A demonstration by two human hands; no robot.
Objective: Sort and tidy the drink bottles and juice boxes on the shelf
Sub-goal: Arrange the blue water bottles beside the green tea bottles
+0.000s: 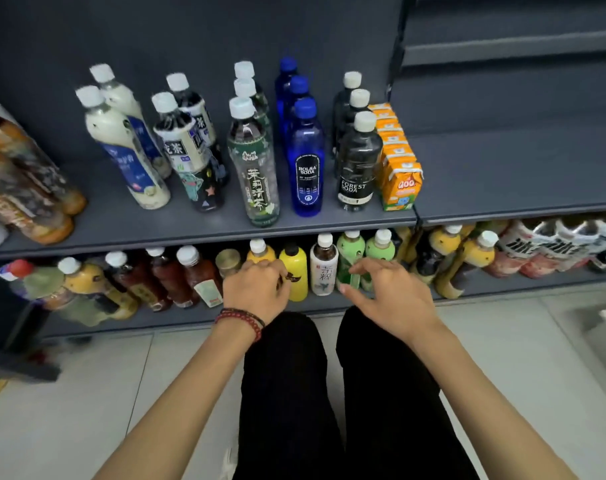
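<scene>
On the upper shelf [204,233] bottles stand in rows: cream milk-tea bottles [128,147], dark tea bottles [190,147], green jasmine tea [254,168], blue Bolsa soda [306,161] and black Forest soda [358,161]. A row of orange juice boxes [400,181] stands to their right. Mixed bottles crowd the lower shelf. There, my left hand [256,289] hovers with loosely curled fingers in front of an orange bottle [260,251], beside a yellow bottle [296,268]; I see nothing in it. My right hand [388,296] is spread open at a green bottle [350,258].
Brown-orange bottles [28,188] lie tipped at the upper shelf's left end. The upper shelf's right bay [519,168] holds nothing. Red-brown sauce-like bottles [177,275] and yellow bottles [474,254] fill the lower shelf, with white-and-pink packs [550,251] at right. My knees sit below on tiled floor.
</scene>
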